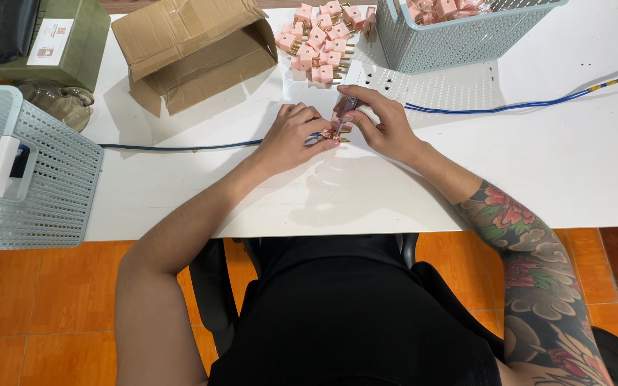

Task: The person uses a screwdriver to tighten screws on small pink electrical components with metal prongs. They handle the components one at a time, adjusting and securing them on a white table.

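The left hand (291,136) should hold the pink plug (329,136) still while the right hand (380,125) turns the screwdriver (345,111) straight.

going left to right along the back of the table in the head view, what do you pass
green box → open cardboard box → pile of pink plug adapters → grey-blue basket of more pink parts

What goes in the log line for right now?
left hand: steadies small part on white table | right hand: holds screwdriver | nearby: pink plugs
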